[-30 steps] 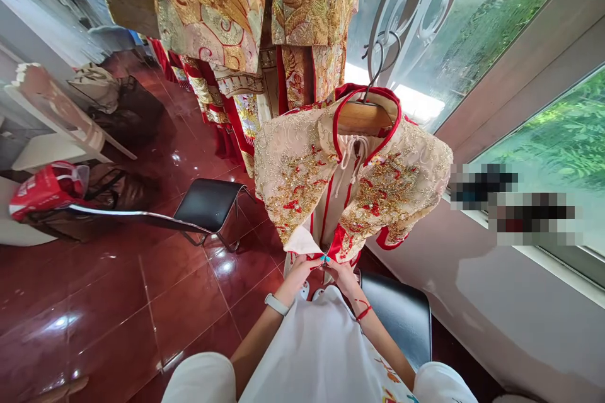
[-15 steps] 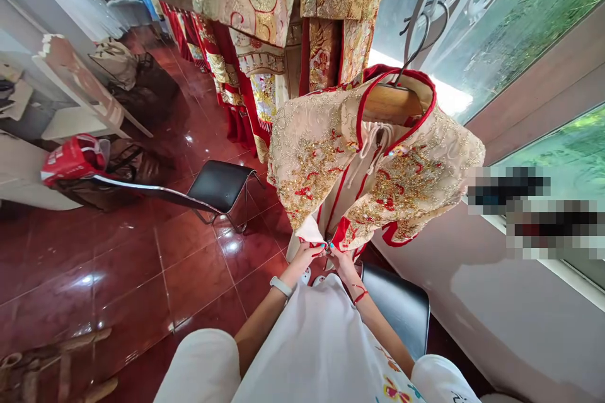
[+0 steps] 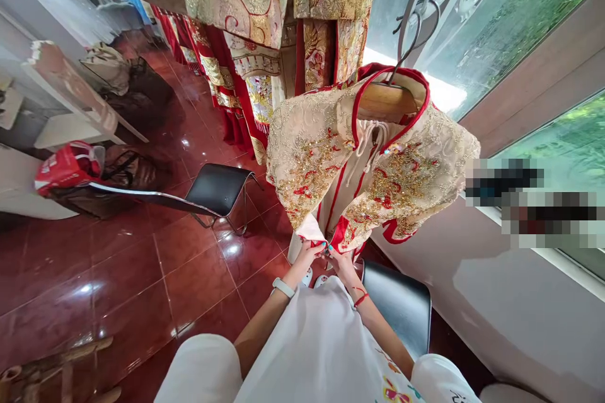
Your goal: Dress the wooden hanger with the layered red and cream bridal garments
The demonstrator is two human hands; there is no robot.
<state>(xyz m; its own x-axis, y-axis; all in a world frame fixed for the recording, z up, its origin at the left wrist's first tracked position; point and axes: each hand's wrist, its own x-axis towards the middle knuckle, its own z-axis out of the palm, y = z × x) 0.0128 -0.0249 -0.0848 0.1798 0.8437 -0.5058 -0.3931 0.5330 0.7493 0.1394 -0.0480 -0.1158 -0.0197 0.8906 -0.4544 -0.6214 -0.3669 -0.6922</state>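
Note:
A cream jacket (image 3: 406,170) with gold beading and red trim hangs on a wooden hanger (image 3: 388,101) from a metal hook (image 3: 410,44). Its front is parted near the collar, where pale cords (image 3: 371,136) are tied. Low on the front opening, my left hand (image 3: 306,258) pinches one red-edged front corner. Close beside it, my right hand (image 3: 341,262) pinches the opposite front edge. The fingertips of both hands nearly meet there. Whatever small fastening lies between them is too small to make out.
Other embroidered red and gold garments (image 3: 236,0) hang behind the jacket. A black chair (image 3: 222,189) stands on the tiled floor at left, and another black seat (image 3: 399,305) is close at my right. A red bag (image 3: 69,167) lies further left, and a window wall (image 3: 529,113) runs along the right.
The view has shifted slightly, so the jacket and background sit a little further left. Both hands keep their pinch at the jacket's front edges.

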